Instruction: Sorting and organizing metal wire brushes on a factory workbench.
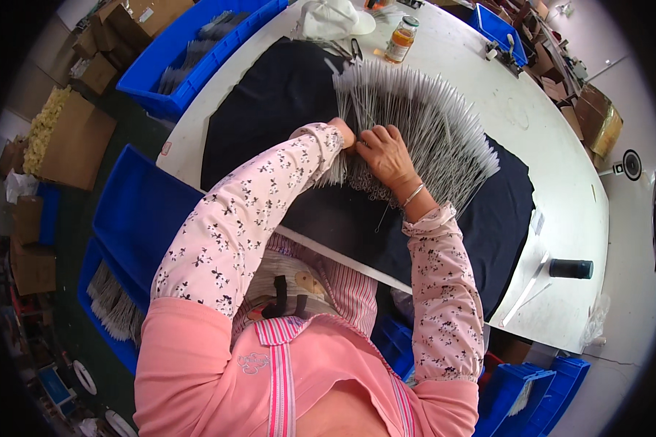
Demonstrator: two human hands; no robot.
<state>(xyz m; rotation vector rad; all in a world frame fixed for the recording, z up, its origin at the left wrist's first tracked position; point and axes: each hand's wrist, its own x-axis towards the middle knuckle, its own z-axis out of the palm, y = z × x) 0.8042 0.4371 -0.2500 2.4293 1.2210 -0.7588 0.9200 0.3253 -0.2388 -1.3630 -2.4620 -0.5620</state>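
Observation:
A wide fanned pile of thin wire brushes (423, 109) lies on a dark cloth (262, 95). Their white bristle ends point away from me and their looped wire handles point toward me. At the pile's left part my two hands almost meet over the handles. My left hand (344, 132) is closed, its fingertips mostly hidden. Bent fingers of my right hand (388, 156) are pinched together among the wires; what is between them is too small to make out. A bracelet circles the right wrist.
A glass jar (401, 40) and a white cap (332, 20) stand at the table's far side. A black cylinder (571, 269) lies at right. Blue bins hold more brushes at far left (178, 105) and lower left (95, 284). The white table (561, 197) has a curved edge.

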